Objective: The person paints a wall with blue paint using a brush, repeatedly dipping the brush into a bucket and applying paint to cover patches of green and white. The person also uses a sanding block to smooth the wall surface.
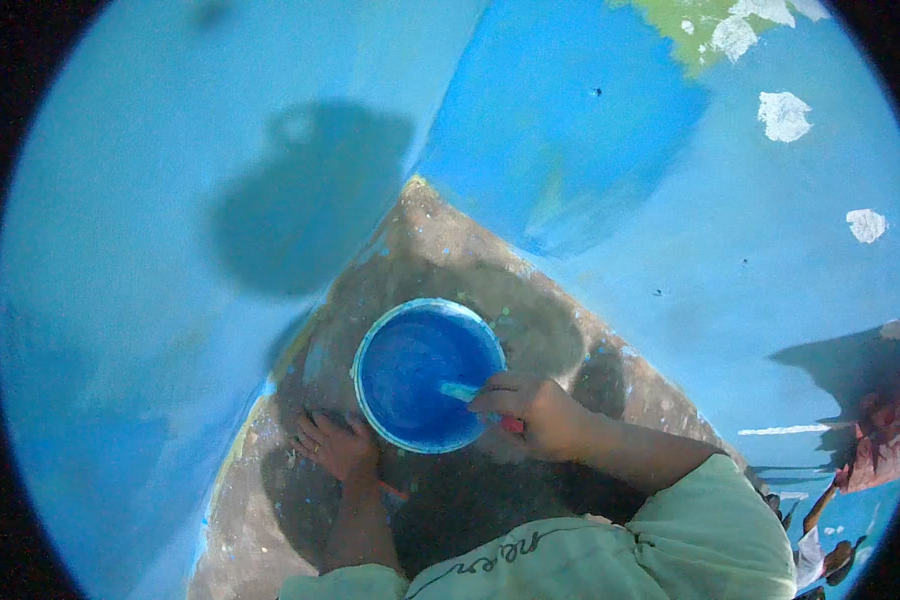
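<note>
A round bucket [358, 375] of blue paint [412, 367] stands on the floor in front of me, its rim smeared with pale paint. My right hand [532, 412] is over the bucket's right edge, gripping a paint tool [457, 391], apparently a brush. Its pale blue part points into the bucket, and a red part shows below my fingers. Whether its tip is in the paint, I cannot tell. Beside the bucket's lower left side is my left hand [336, 448], fingers apart and holding nothing. Its thumb side is close to the bucket; contact is unclear.
Blue-painted walls [120, 187] meet in a corner above the paint-spotted floor [450, 232]. The right wall bears white patches [784, 117] and a brighter blue area [562, 112]. A thin red object [394, 491] lies by my left forearm. Another person [817, 544] is at the far right.
</note>
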`<action>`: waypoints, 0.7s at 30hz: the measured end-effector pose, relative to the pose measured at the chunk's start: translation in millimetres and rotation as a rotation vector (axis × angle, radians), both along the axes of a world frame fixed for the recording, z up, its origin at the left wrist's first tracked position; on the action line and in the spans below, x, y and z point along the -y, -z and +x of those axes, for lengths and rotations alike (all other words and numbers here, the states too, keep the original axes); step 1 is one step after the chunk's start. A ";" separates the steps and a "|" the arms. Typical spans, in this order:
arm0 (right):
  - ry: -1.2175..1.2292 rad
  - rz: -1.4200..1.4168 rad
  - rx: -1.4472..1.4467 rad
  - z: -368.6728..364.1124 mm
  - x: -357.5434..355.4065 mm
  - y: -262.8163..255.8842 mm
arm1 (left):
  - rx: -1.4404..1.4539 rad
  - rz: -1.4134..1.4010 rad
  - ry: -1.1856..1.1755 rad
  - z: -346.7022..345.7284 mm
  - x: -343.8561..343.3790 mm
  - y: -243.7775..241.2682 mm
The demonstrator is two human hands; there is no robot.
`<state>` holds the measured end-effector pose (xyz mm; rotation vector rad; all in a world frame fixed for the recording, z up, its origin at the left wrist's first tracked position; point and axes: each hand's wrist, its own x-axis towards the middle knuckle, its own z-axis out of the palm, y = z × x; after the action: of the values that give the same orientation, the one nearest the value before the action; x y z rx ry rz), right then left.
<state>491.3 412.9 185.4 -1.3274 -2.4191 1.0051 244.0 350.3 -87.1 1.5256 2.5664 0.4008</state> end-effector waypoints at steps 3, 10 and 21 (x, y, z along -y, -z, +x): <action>-0.013 0.159 -0.234 -4.0 -3.0 -5.5 | -0.010 0.001 -0.011 -0.6 2.5 4.5; 0.013 0.101 -0.165 2.2 0.5 1.5 | -0.009 0.007 0.014 -1.7 4.4 8.4; 0.578 -0.588 -0.365 49.6 3.7 1.6 | -0.018 0.038 0.023 0.1 3.8 4.8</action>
<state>540.8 409.2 183.8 -1.6812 -1.3872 1.6458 244.1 346.5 -91.9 1.5777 2.5664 0.4380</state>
